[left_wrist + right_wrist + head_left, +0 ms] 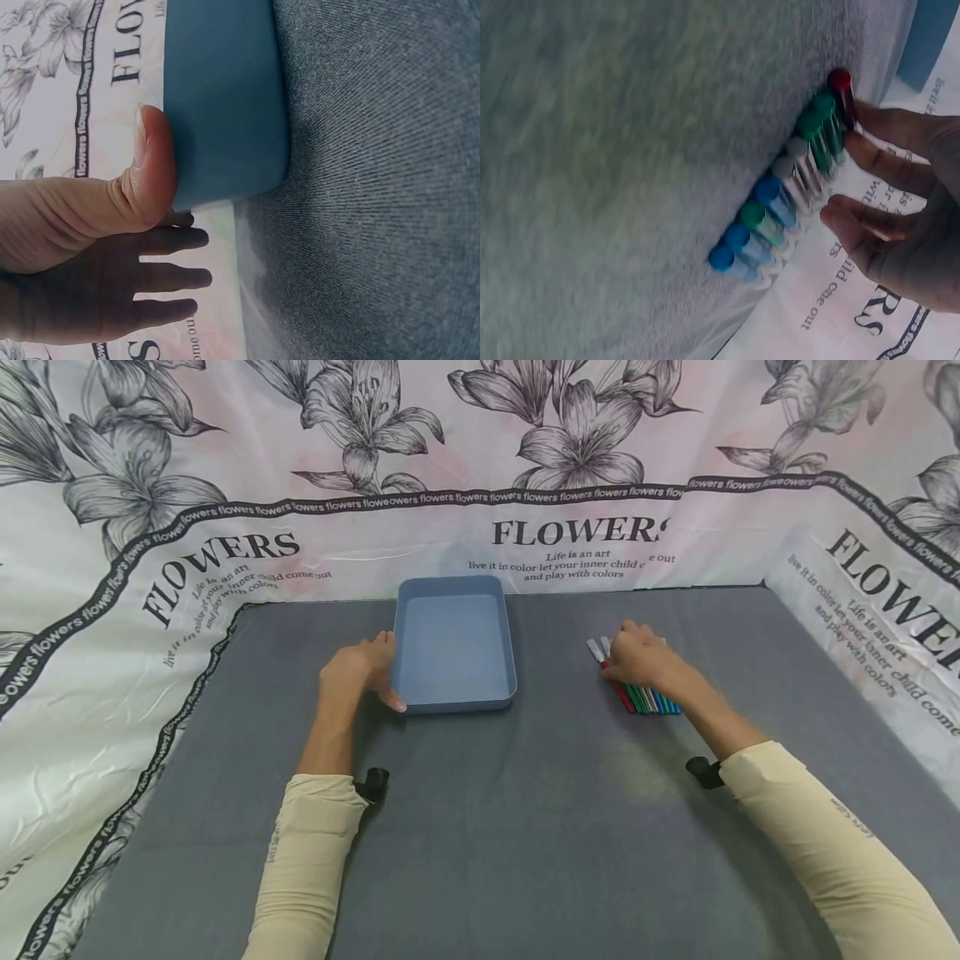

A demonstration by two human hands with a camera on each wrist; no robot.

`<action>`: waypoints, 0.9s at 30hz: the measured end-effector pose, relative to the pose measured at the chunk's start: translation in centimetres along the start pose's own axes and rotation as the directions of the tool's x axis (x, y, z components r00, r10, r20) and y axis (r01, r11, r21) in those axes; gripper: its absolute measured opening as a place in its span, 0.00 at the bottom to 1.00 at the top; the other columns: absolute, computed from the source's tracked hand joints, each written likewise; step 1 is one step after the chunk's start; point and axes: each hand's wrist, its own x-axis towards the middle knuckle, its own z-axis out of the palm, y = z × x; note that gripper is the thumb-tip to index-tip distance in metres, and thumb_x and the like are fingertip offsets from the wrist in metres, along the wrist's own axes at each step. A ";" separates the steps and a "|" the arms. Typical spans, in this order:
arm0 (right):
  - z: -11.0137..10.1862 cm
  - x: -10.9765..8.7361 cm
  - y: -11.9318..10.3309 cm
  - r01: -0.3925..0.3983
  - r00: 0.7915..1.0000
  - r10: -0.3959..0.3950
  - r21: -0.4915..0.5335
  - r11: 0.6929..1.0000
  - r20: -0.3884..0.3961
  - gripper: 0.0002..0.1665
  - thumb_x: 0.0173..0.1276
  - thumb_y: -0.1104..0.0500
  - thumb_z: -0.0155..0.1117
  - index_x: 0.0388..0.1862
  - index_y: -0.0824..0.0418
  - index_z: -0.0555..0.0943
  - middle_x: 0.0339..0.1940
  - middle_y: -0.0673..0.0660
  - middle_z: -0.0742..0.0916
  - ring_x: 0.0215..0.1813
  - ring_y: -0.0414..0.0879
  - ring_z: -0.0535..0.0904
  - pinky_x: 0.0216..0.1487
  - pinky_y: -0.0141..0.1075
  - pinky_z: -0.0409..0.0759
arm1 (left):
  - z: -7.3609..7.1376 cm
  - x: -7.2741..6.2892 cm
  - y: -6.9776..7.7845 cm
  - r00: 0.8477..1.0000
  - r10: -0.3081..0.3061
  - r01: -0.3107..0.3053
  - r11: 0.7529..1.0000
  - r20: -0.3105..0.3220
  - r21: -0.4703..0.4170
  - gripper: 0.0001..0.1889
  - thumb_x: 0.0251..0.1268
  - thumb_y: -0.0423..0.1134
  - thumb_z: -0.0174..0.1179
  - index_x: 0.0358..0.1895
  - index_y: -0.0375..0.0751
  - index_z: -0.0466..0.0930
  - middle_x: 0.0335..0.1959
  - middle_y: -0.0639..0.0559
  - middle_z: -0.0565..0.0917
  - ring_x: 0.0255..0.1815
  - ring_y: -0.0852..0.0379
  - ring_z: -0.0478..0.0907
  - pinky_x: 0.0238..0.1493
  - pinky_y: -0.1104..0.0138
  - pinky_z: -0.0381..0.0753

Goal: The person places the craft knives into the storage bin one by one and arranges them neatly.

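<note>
The right hand (642, 657) is held over the felt-tip pens (772, 196) with its fingers bent; two fingertips are brought to the red pen (842, 84) at the row's left end, though whether it is pinched cannot be told. The pens are laid side by side on the grey cloth (480, 835), well to the right of the blue tray (453, 647). Each should be light, stiff, smooth and apt to roll, and is probably best taken across the middle of its barrel. Farther left, the left hand (363, 662) is spread, its thumb rested against the tray's near left corner and its fingers nearly straight. The tray seems rigid and light, easily slid, and best steadied by its side wall.
</note>
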 end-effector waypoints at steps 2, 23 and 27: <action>0.1 0.0 -0.2 -0.012 1.000 0.012 -0.001 1.000 -0.019 0.22 0.69 0.61 0.71 0.16 0.64 0.75 0.43 0.72 0.80 0.40 0.59 0.72 0.46 0.57 0.75 | 0.0 0.0 0.1 1.000 0.002 -0.002 1.000 0.002 0.002 0.71 0.56 0.53 0.79 0.84 0.27 0.31 0.87 0.33 0.35 0.89 0.33 0.38 0.86 0.41 0.50; -1.9 0.7 -3.0 -0.093 0.995 0.098 0.359 0.929 0.004 0.24 0.71 0.58 0.65 0.12 0.60 0.80 0.10 0.43 0.65 0.19 0.38 0.51 0.24 0.33 0.53 | -0.1 0.1 0.5 1.000 0.006 -0.006 1.000 0.004 0.004 0.71 0.55 0.53 0.80 0.84 0.27 0.31 0.87 0.32 0.36 0.89 0.33 0.39 0.85 0.39 0.52; -2.3 1.9 -5.2 -0.070 0.997 0.073 0.424 0.903 0.010 0.22 0.71 0.56 0.64 0.16 0.61 0.84 0.15 0.45 0.70 0.21 0.38 0.50 0.26 0.34 0.51 | -0.1 0.1 0.2 1.000 0.005 -0.004 1.000 0.008 -0.012 0.71 0.55 0.53 0.80 0.84 0.28 0.31 0.87 0.32 0.36 0.88 0.32 0.39 0.85 0.38 0.52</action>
